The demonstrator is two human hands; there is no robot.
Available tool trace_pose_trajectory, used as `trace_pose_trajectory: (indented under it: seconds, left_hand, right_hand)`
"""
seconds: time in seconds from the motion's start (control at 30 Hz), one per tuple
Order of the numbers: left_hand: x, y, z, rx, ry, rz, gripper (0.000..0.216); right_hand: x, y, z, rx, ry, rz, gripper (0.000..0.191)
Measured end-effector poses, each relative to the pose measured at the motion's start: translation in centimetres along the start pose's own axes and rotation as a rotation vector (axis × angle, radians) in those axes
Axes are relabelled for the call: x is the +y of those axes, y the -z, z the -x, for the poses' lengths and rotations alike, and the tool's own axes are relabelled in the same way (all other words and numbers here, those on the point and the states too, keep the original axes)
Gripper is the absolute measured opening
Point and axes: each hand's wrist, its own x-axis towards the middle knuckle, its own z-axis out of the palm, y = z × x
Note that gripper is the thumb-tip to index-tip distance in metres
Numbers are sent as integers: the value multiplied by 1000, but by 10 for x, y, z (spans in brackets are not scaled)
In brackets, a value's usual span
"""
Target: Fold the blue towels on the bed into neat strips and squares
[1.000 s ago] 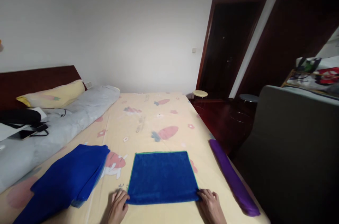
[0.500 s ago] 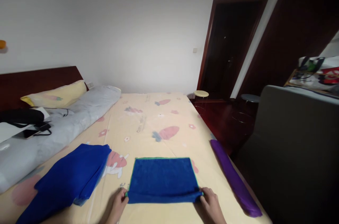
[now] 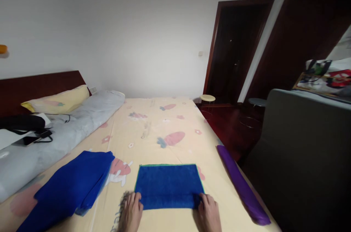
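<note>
A blue towel (image 3: 168,184) with a thin green edge lies flat on the carrot-print bed sheet (image 3: 161,126), with its near part rolled or folded over. My left hand (image 3: 131,212) rests on its near left corner, fingers curled onto the cloth. At the near right corner my right hand (image 3: 208,212) presses down the same way. Both hands grip the rolled near edge.
A pile of blue cloths (image 3: 68,188) lies to the left. A rolled purple cloth (image 3: 242,186) lies along the bed's right edge. A grey bolster (image 3: 57,133), a yellow pillow (image 3: 57,102) and a black bag (image 3: 22,124) are at the headboard. A grey sofa (image 3: 304,151) stands on the right.
The towel's near edge has been turned over away from me, so the towel looks shorter front to back. Both hands have moved slightly forward and inward with that edge.
</note>
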Motion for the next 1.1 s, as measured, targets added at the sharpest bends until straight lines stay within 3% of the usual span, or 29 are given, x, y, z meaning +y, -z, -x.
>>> trace_pose_trajectory:
  seconds: [0.17,0.27,0.33,0.43,0.57,0.67,0.87,1.0,1.1]
  left_hand:
    - [75,-30,9,-90,-127,162,39]
    - [99,-55,11,-198,-152,131,47]
    - [93,-66,10,-242,-133,96,49]
    - [57,-63,8,-231,-55,27,45]
    - [0,-32,6,-138,-27,-45,34]
    - [-16,-10,4,-117,-69,-22,27]
    - [-2,-2,4,-33,-11,-26,28]
    - [6,-12,14,-28,-209,101,34]
    - [27,-22,22,-63,-342,172,43]
  right_hand:
    - [-78,-27,-2,-135,193,-95,28]
    - [-110,-42,-5,-188,220,-105,22]
    - [-109,-46,-7,-199,185,-78,21]
    - [-72,-39,-6,-163,108,-41,27]
    - [-1,-10,0,-129,18,-80,22]
    - [26,6,4,-178,-7,-110,19]
    - [21,1,7,-117,-29,-61,21]
    - [4,-6,11,-82,87,-40,27]
    - [-28,-13,13,-158,214,-85,31]
